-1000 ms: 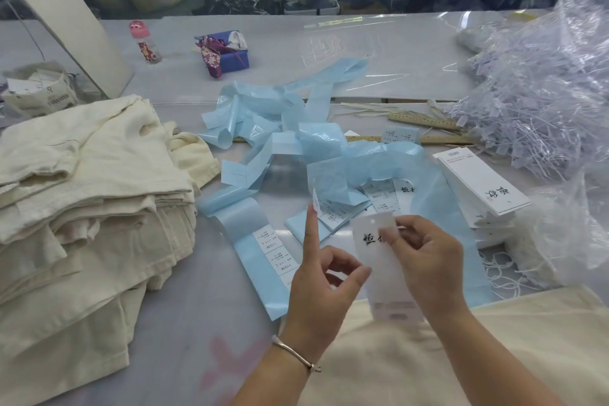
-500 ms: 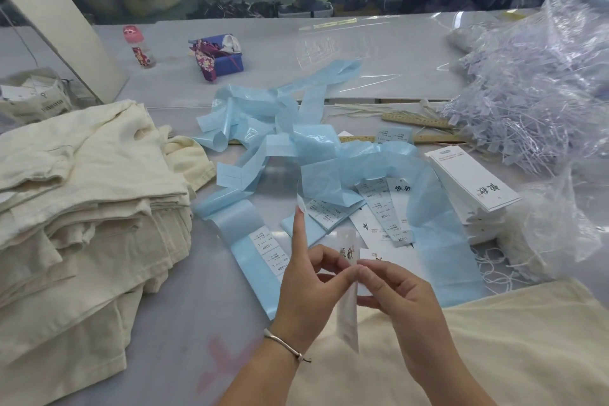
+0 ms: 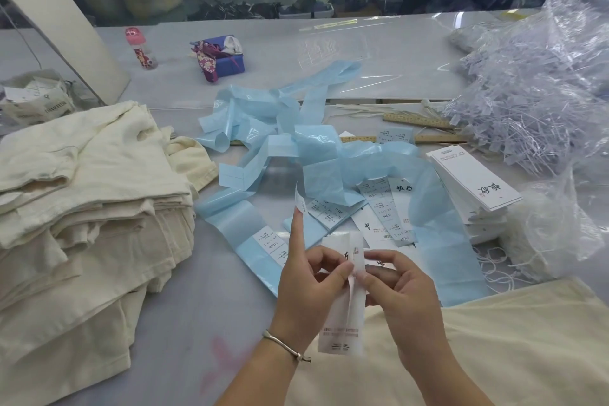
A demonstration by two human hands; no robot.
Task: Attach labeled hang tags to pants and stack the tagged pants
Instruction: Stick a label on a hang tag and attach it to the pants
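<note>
Both hands hold a white hang tag [image 3: 341, 323] upright above cream pants [image 3: 478, 349] lying at the near edge. My left hand [image 3: 308, 287] pinches the tag's upper part with thumb and curled fingers. Its index finger points up with a small white label [image 3: 300, 199] stuck on the tip. My right hand [image 3: 400, 290] pinches the tag from the right. A stack of white hang tags [image 3: 471, 178] lies to the right. Cream pants [image 3: 82, 194] are piled on the left.
Blue label backing strips [image 3: 296, 148] with printed stickers sprawl across the table's middle. A heap of clear plastic fasteners [image 3: 534, 99] sits at the right, white strings [image 3: 494, 260] near it. Wooden rulers [image 3: 418, 122], a small bottle [image 3: 140, 48] and a blue box [image 3: 227, 61] lie farther back.
The hang tag has turned from edge-on to face me and now hangs lower between the hands. Both hands have shifted their pinch on it.
</note>
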